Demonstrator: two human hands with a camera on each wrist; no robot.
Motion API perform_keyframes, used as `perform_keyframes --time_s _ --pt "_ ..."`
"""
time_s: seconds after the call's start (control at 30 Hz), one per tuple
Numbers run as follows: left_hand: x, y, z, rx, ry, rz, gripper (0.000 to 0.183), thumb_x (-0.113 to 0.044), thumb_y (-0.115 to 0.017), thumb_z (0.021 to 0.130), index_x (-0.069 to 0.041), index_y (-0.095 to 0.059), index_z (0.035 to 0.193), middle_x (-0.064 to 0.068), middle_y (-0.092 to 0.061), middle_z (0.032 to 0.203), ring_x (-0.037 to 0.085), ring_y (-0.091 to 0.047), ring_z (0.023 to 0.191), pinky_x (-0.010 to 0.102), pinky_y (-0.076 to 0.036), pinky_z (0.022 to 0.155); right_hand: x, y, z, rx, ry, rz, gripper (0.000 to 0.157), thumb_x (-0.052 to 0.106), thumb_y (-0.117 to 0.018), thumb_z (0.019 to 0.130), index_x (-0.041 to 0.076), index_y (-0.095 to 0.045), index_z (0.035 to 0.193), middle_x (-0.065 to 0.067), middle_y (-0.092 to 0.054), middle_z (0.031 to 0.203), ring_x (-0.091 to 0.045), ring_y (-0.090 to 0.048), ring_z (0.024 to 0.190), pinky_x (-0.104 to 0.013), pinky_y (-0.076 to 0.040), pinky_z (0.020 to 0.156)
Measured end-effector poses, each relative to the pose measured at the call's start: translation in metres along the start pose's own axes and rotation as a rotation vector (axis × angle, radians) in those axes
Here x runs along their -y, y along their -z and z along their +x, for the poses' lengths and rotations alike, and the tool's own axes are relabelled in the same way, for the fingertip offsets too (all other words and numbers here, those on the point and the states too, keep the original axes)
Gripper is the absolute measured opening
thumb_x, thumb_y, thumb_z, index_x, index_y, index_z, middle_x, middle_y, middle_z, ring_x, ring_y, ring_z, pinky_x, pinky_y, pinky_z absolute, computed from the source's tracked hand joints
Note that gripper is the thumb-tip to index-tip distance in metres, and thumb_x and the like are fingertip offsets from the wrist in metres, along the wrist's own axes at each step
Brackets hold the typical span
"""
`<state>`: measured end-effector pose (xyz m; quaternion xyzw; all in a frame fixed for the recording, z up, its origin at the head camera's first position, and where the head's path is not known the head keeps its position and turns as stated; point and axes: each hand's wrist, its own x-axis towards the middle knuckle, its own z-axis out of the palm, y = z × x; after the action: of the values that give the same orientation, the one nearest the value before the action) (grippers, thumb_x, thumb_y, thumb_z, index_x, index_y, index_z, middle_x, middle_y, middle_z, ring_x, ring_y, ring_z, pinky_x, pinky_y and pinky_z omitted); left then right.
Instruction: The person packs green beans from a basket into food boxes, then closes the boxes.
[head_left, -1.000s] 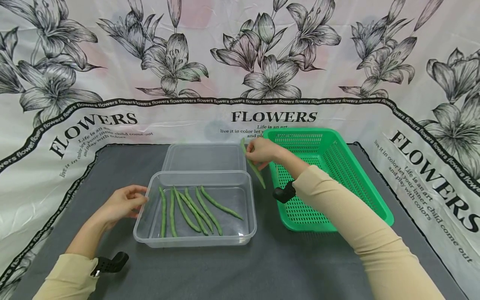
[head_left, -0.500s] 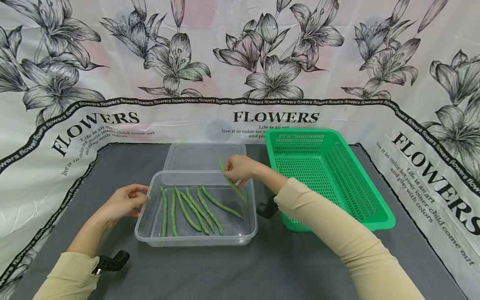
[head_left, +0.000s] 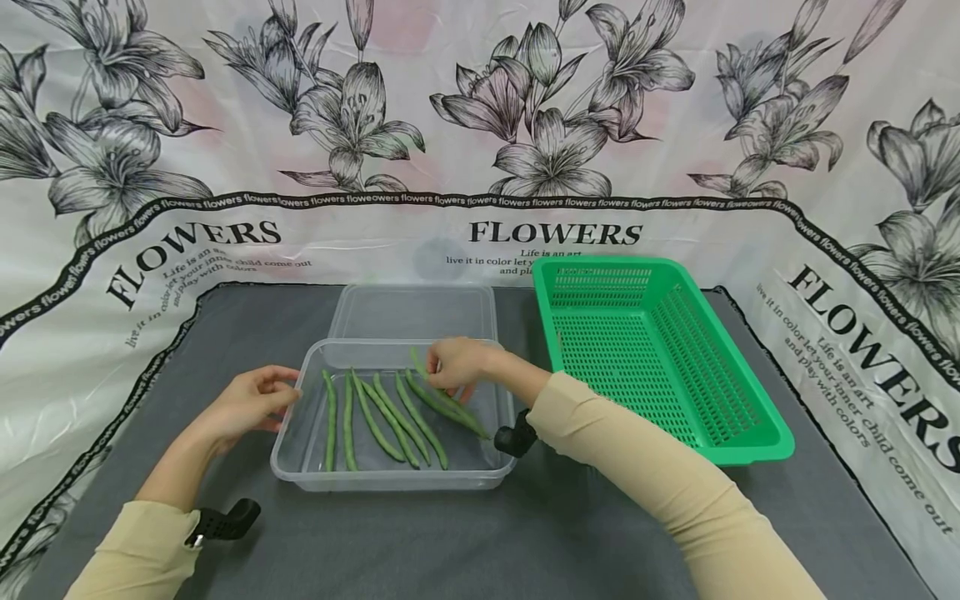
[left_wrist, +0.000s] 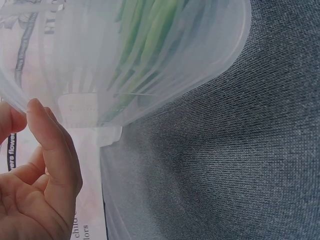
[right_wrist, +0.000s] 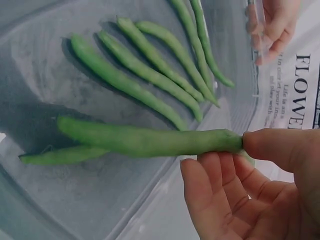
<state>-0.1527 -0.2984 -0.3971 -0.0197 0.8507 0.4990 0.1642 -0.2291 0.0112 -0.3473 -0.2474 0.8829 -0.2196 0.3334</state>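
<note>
A clear plastic container (head_left: 390, 481) stands on the grey cloth, with several green beans (head_left: 377, 427) lying lengthwise in a row inside. My right hand (head_left: 463, 364) is over its right part, pinching one green bean (right_wrist: 150, 140) by an end between thumb and fingers. In the right wrist view this bean crosses above another lying bean (right_wrist: 65, 155). My left hand (head_left: 253, 402) is at the container's left wall; the left wrist view has the rim between the thumb and index fingertip (left_wrist: 37, 107).
A clear lid (head_left: 412, 311) lies flat behind the container. To the right stands a green perforated basket (head_left: 637, 333) with sloping sides. Grey cloth (head_left: 405, 550) covers the table, and a flower-printed sheet (head_left: 360, 225) rises behind and on both sides.
My right hand has carried the green bean leftward from beside the basket, over the container's rim and down close to the beans inside. The left hand keeps its place at the rim.
</note>
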Motion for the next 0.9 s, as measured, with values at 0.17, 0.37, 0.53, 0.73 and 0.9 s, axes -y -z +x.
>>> perform_keyframes --time_s 0.17,0.37,0.53,0.73,0.9 --pt "-0.001 0.0 0.001 0.002 -0.006 -0.001 0.053 -0.027 -0.053 0.094 0.001 -0.036 0.135 0.015 -0.055 0.101 0.019 -0.054 0.085 0.035 -0.053 0.069 0.006 -0.001 -0.006 -0.001 0.019 -0.025 0.015 0.02 -0.051 0.095 0.008 -0.055 0.105 -0.009 -0.06 0.084 -0.023 -0.063 0.076 -0.036 -0.056 0.067" --pt "-0.002 -0.001 0.001 0.0 -0.01 0.003 0.052 -0.027 -0.053 0.094 0.001 -0.036 0.135 0.015 -0.055 0.102 0.019 -0.054 0.085 0.035 -0.053 0.069 0.003 0.009 -0.011 -0.053 0.024 -0.036 0.024 0.023 -0.048 0.097 0.01 -0.055 0.116 -0.014 -0.064 0.098 -0.028 -0.063 0.085 -0.028 -0.054 0.059" --pt "-0.001 -0.001 0.001 0.002 -0.005 0.005 0.053 -0.028 -0.052 0.094 0.001 -0.035 0.135 0.014 -0.054 0.102 0.019 -0.054 0.085 0.035 -0.053 0.069 -0.004 0.026 -0.019 -0.137 0.054 -0.035 0.027 0.024 -0.047 0.097 0.008 -0.056 0.117 -0.008 -0.063 0.093 -0.023 -0.063 0.078 -0.027 -0.053 0.058" --pt "-0.001 -0.002 0.001 -0.001 0.004 0.008 0.054 -0.028 -0.052 0.094 0.001 -0.034 0.136 0.014 -0.055 0.104 0.019 -0.054 0.086 0.035 -0.053 0.069 -0.017 0.051 -0.029 -0.237 0.076 -0.036 0.028 0.025 -0.048 0.097 0.009 -0.055 0.119 -0.008 -0.064 0.092 -0.016 -0.061 0.069 -0.03 -0.053 0.062" --pt "-0.002 -0.003 0.0 0.004 -0.001 0.008 0.054 -0.027 -0.052 0.094 0.002 -0.034 0.137 0.015 -0.055 0.104 0.02 -0.053 0.087 0.034 -0.052 0.069 -0.028 0.069 -0.037 -0.318 0.096 -0.021 0.03 0.025 -0.048 0.097 0.008 -0.055 0.12 -0.01 -0.064 0.095 -0.02 -0.062 0.069 -0.03 -0.053 0.063"
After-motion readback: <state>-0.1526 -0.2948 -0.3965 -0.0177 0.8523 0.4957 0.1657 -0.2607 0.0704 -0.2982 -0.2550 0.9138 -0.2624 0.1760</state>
